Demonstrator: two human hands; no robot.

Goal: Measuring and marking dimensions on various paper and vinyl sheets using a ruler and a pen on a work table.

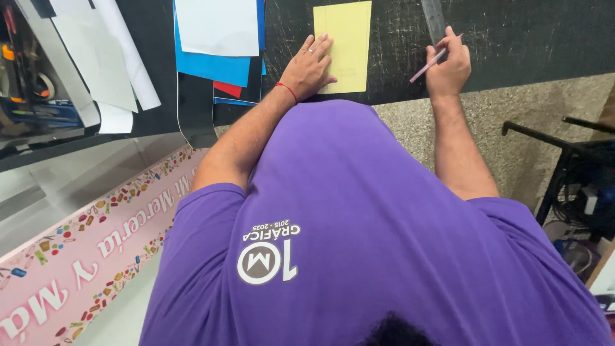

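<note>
much of the worktop is hidden by the person's own purple shirt, which fills the lower middle of the view and covers the near edge of the yellow sheet. that sheet is the landmark here: one pale yellow rectangle lying flat on the black cutting mat, its top edge just inside the frame and its lower left corner under the left hand.

the left hand lies flat, fingers spread, pressing on the sheet's left side and gripping nothing; a thin red band circles its wrist. to the right of the sheet, well apart from it, the right hand is closed around one slim pink pencil whose tip points back toward the sheet. just above that hand one clear ruler runs out of the top of the frame, so its length cannot be told.

left of the sheet is a stack of papers, partly overlapping: one white on top, at least one blue under it and a red sliver below; the exact count is hidden. further left lie a few loose white sheets and a tray of tools too blurred to count. below left of the sheet, one pink printed banner is cut off by the frame.
</note>
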